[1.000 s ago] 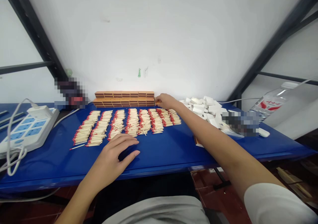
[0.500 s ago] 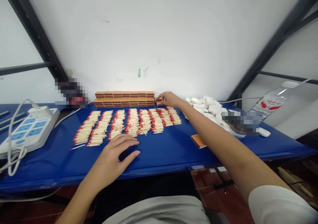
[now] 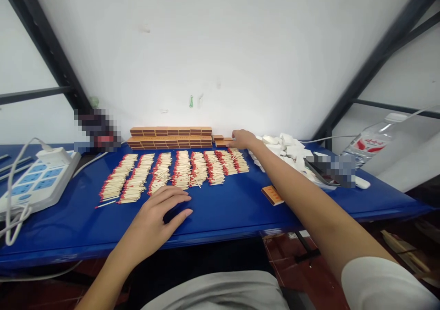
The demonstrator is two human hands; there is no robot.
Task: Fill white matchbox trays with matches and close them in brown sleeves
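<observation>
My left hand (image 3: pixel 156 220) rests on the near side of the blue table, its fingers loosely curved and the thumb apart, with nothing in it. Just beyond are bundles of red-tipped matches (image 3: pixel 181 168), laid side by side in a row. At the back, my right hand (image 3: pixel 243 139) reaches to the right end of a row of matchboxes (image 3: pixel 170 138) stacked against the wall. Its fingers point down by a low matchbox (image 3: pixel 223 143); the fingertips are mostly hidden, so any grip is unclear. One separate matchbox (image 3: pixel 272 195) lies beneath my right forearm.
A heap of white paper-like pieces (image 3: pixel 287 147) lies right of my right hand. Beyond it a clear plastic bottle (image 3: pixel 369 140) leans near the metal frame. At the left is a white power strip (image 3: pixel 44 181) with a plug and cable. A single match (image 3: pixel 105 204) lies apart.
My right hand has shifted right along the matchboxes, uncovering the small ones at the end of the stack. My left hand has stayed almost still.
</observation>
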